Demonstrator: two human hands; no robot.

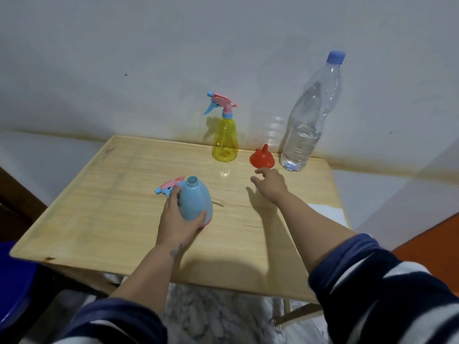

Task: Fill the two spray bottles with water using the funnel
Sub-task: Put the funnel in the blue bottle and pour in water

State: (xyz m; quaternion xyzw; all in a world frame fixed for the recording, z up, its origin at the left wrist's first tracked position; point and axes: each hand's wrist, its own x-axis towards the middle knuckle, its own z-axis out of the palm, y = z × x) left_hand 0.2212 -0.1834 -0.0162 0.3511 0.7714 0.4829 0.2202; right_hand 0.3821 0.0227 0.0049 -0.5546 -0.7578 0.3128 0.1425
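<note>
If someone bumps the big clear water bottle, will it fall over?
Maybe. The water bottle is tall on a narrow base, so a push near its blue cap could tip it. But the water sits only in its lower part, which likely steadies it. Its thin clear plastic would probably dent when squeezed.

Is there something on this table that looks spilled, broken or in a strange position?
Nothing is spilled or broken. Two things only reflect the task: the red funnel stands upside down, spout up, and the blue bottle has its spray head off, lying beside it. The yellow bottle and water bottle stand upright.
</note>
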